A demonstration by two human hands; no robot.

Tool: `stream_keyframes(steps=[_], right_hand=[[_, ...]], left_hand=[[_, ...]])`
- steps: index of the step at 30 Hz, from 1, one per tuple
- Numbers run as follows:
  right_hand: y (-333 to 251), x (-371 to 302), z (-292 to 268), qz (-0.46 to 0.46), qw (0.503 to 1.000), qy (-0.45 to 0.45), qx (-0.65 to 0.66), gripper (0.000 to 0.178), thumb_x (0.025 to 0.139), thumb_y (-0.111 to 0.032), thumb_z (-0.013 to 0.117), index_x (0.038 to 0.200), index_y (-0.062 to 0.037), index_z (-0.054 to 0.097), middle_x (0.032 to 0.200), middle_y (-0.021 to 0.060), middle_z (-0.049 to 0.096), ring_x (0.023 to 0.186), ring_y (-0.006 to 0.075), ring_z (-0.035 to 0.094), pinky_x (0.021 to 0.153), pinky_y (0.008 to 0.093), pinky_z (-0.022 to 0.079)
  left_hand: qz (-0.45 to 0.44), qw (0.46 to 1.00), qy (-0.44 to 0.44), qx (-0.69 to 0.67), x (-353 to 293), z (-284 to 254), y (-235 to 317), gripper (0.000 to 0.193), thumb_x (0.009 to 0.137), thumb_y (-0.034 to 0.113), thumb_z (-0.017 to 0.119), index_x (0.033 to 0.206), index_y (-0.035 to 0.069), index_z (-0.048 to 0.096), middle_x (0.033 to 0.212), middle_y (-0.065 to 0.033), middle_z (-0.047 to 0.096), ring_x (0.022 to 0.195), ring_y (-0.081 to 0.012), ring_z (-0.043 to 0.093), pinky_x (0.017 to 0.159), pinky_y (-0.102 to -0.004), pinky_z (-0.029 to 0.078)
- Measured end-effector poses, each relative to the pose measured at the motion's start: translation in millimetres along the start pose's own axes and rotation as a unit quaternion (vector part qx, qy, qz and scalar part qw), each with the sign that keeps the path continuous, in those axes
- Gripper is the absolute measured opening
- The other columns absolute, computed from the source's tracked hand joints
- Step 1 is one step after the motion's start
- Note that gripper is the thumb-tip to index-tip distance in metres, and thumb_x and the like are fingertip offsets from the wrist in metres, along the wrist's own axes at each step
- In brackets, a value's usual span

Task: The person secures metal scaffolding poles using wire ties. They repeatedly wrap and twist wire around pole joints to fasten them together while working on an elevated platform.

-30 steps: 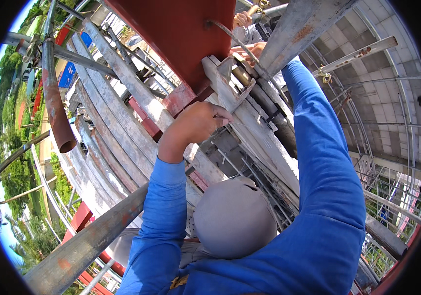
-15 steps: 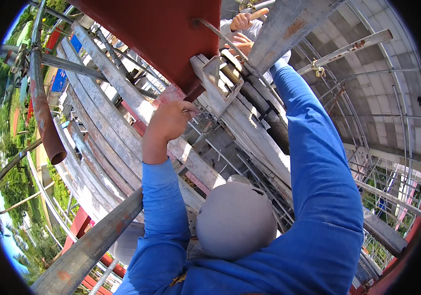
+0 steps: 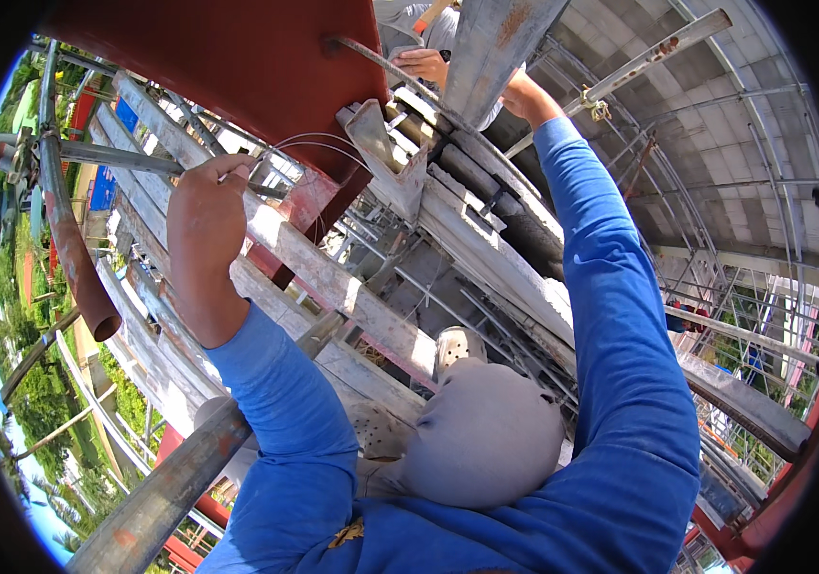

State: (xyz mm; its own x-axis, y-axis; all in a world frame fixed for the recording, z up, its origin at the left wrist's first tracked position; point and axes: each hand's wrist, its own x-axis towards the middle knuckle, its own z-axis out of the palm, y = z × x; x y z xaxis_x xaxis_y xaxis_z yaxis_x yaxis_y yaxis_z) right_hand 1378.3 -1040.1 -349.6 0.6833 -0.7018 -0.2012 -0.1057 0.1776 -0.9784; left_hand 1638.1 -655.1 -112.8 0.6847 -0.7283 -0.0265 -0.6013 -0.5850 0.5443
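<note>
My left hand (image 3: 207,215) is closed in a pinch, raised left of the red steel beam (image 3: 237,67). From its fingertips a thin wire (image 3: 318,140) curves right, in front of the beam, toward a grey metal channel piece (image 3: 390,158). My right arm reaches up to the far side, where my right hand (image 3: 527,99) is beside a wide grey steel bar (image 3: 500,57). The bar hides its fingers, so I cannot tell what they hold. A thin rod (image 3: 381,59) slants past the beam toward the concrete-caked formwork (image 3: 500,258).
A co-worker's hand (image 3: 424,67) is at the top, near an orange handle (image 3: 431,14). Planks (image 3: 333,273) and open gaps lie below me. A scaffold pipe (image 3: 165,488) crosses at lower left, another pipe (image 3: 75,220) hangs at left. A block wall (image 3: 715,143) stands right.
My left hand has moved left and up, away from the beam's lower corner, and the wire now shows stretched from it. My right hand now shows right of the grey bar.
</note>
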Motion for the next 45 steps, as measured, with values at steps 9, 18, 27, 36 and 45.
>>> stream_keyframes(steps=[9,18,27,36,45], right_hand=[[29.2,28.5,-3.8,0.034,0.991,-0.034,0.127,0.039,0.098,-0.030,0.076,0.123,0.0003,0.073,0.119,0.0128,0.077,0.101,0.0230,0.074,0.091,0.0411,0.059],[71.1,66.9,-30.2,0.027,0.975,-0.024,0.218,0.034,0.101,-0.025,0.071,0.121,0.0032,0.073,0.116,0.0140,0.077,0.094,0.0235,0.074,0.083,0.0395,0.062],[75.8,83.2,-61.3,0.037,0.984,-0.027,0.174,0.040,0.099,-0.030,0.073,0.126,-0.0001,0.074,0.118,0.0140,0.077,0.104,0.0256,0.072,0.090,0.0402,0.059],[38.5,82.4,-48.5,-0.061,0.997,-0.026,-0.040,0.037,0.095,-0.028,0.075,0.122,-0.0027,0.076,0.117,0.0155,0.078,0.104,0.0288,0.072,0.091,0.0417,0.058],[30.4,87.3,-33.7,-0.145,0.978,-0.009,-0.148,0.034,0.092,-0.025,0.077,0.119,-0.0040,0.077,0.116,0.0163,0.078,0.103,0.0306,0.072,0.091,0.0423,0.057]], left_hand=[[-0.037,0.996,0.047,-0.060,-11.5,-25.3,36.0,0.028,0.104,0.021,0.065,0.121,0.003,0.078,0.102,-0.0163,0.075,0.095,-0.0227,0.069,0.089,-0.0354,0.051],[-0.060,0.997,0.018,-0.036,4.9,30.9,35.8,0.028,0.102,0.026,0.063,0.115,0.008,0.080,0.103,-0.0198,0.078,0.094,-0.0370,0.075,0.087,-0.0436,0.056],[0.029,0.996,0.071,-0.043,26.1,79.6,40.7,0.030,0.102,0.024,0.059,0.113,0.005,0.080,0.111,-0.0212,0.077,0.105,-0.0412,0.073,0.095,-0.0473,0.056],[0.093,0.993,0.055,-0.045,56.4,108.7,39.3,0.028,0.099,0.022,0.060,0.103,0.003,0.080,0.106,-0.0226,0.076,0.100,-0.0420,0.073,0.093,-0.0501,0.056],[-0.022,0.968,-0.100,-0.227,77.0,124.5,22.3,0.028,0.100,0.021,0.065,0.108,-0.002,0.079,0.094,-0.0165,0.077,0.084,-0.0278,0.073,0.081,-0.0398,0.056]])
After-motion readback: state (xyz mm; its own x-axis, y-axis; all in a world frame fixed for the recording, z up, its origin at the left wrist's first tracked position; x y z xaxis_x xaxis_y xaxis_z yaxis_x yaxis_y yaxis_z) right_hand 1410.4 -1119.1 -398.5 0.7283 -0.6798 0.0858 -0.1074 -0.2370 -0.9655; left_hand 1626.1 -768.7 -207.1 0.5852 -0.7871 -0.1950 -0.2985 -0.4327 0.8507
